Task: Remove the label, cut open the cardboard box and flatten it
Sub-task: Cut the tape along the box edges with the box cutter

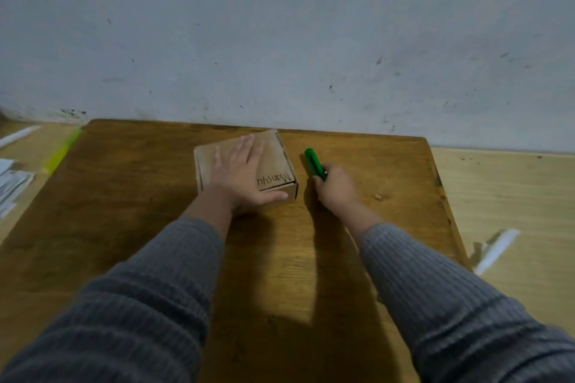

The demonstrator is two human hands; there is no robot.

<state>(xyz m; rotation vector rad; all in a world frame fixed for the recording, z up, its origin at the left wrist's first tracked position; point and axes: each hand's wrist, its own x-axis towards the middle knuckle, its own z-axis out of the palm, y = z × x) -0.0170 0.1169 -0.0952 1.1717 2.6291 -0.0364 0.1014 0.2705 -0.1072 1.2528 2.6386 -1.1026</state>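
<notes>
Brown box with dark handwriting, green cutter.
Dark wooden table; grey ribbed sleeves; pale grey speckled wall.

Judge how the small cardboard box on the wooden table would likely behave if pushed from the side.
The cardboard box sits low and wide, so it would probably slide rather than tip. It looks small and thin-walled, likely light. The left hand lies flat on top, which should keep it from shifting while the right hand holds the green cutter.

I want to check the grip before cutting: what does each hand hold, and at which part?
The right hand grips the green cutter at its near end. The left hand only presses flat on the cardboard box.
</notes>
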